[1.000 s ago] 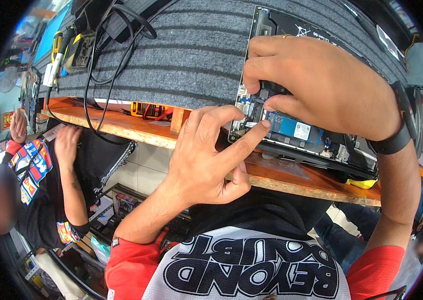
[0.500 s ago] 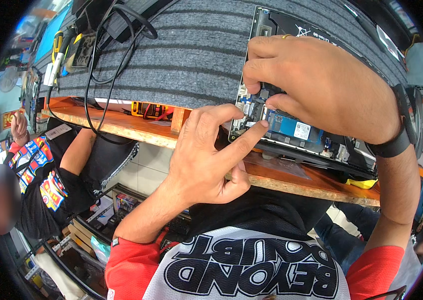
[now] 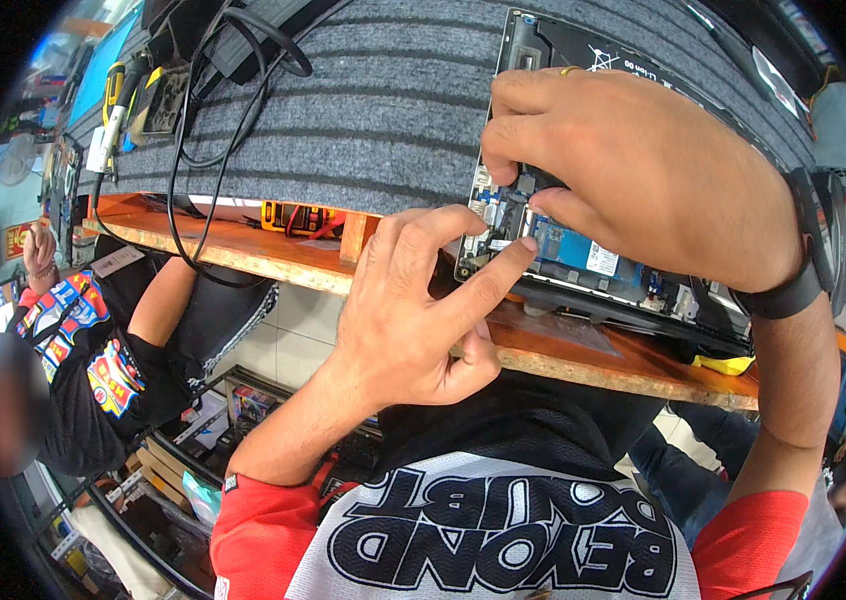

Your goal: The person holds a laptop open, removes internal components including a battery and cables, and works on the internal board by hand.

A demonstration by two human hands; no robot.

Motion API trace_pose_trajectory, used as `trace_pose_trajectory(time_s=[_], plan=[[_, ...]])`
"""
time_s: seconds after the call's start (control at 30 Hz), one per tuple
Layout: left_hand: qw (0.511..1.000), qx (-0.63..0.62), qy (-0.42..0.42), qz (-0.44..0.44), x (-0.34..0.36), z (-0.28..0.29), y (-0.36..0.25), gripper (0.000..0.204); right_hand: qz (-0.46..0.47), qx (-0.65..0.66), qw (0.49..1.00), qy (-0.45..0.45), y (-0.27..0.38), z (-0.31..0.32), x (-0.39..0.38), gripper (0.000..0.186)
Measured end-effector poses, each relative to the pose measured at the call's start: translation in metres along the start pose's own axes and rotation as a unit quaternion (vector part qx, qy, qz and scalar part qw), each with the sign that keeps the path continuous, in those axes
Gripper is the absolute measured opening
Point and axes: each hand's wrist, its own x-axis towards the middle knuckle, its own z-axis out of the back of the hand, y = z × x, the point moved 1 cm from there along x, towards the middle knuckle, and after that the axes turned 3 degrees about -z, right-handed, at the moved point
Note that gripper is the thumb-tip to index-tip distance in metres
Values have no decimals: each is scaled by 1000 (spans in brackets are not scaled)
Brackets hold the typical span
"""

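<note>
An opened laptop [image 3: 491, 200] lies with its insides bare at the near edge of the mat, partly covered by my hands. Beyond my right hand shows its black battery [image 3: 568, 45], and below the palm a blue circuit board [image 3: 568, 243] with a white label. My left hand [image 3: 398, 320] is open, its index and middle fingers stretched to the laptop's near left corner. Over the same corner, my right hand [image 3: 633, 165] has its fingers curled and thumb tip down among the parts. Whatever it pinches is hidden.
A ribbed grey mat [image 3: 373, 100] covers the bench. Black cables [image 3: 183, 150] loop at the left beside a yellow-black screwdriver [image 3: 115, 90]. A yellow-black device [image 3: 295, 218] sits on the wooden shelf [image 3: 263, 258] below. At the far left another person [image 3: 93, 370] sits.
My hands stay almost in place at the laptop's corner; the right one has shifted very slightly to the left. The seated person's torso has moved slightly.
</note>
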Motion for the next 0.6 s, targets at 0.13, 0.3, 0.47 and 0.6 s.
trace_pose_trajectory(time_s=[0.13, 0.3, 0.47, 0.6], plan=[[1000, 2, 12, -1, 1, 1, 2, 64, -5, -5, 1000, -3, 2, 1, -1, 26], [1000, 5, 2, -6, -1, 0, 3, 64, 10, -11, 1000, -25, 2, -3, -1, 27], [1000, 4, 6, -3, -1, 0, 4, 64, -1, -22, 1000, -22, 4, -4, 0, 26], [1000, 8, 12, 0, -1, 1, 5, 64, 7, -18, 999, -29, 1, -7, 1, 26]])
